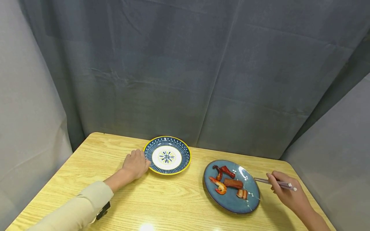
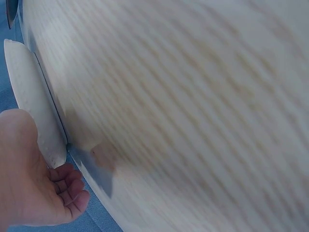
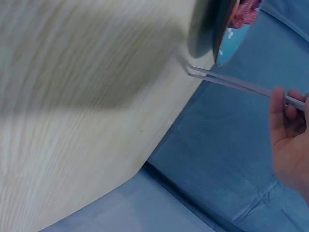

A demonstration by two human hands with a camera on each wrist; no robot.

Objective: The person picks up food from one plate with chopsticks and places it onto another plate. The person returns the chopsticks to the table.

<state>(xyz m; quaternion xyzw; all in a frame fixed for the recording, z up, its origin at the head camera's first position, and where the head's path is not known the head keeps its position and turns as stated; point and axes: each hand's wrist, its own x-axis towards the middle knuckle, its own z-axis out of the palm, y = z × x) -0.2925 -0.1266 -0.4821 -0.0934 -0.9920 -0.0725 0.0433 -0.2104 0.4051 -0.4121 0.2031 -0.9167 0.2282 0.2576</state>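
My left hand (image 1: 136, 164) is at the left rim of a blue-and-white patterned plate (image 1: 167, 157) with a yellow edge, pinching it between thumb and curled fingers. From the left wrist view, the plate's pale outer side (image 2: 36, 92) runs up to that hand (image 2: 38, 179). A pair of chopsticks (image 1: 276, 183) is gripped in my right hand (image 1: 292, 192). Their tips are by the right edge of a blue-green plate (image 1: 228, 203), low over the table in the right wrist view. On this plate lie a shrimp (image 1: 218, 186), a brown slab (image 1: 233, 183), a striped pork piece (image 1: 242, 193) and reddish pieces (image 1: 227, 171).
Both plates are on a light wood-grain table (image 1: 173, 205), the patterned one near its back edge. A dark grey curtain (image 1: 162, 70) hangs behind, with paler cloth (image 1: 29, 96) at the left and right sides. A dark band sits at my left sleeve (image 1: 86, 202).
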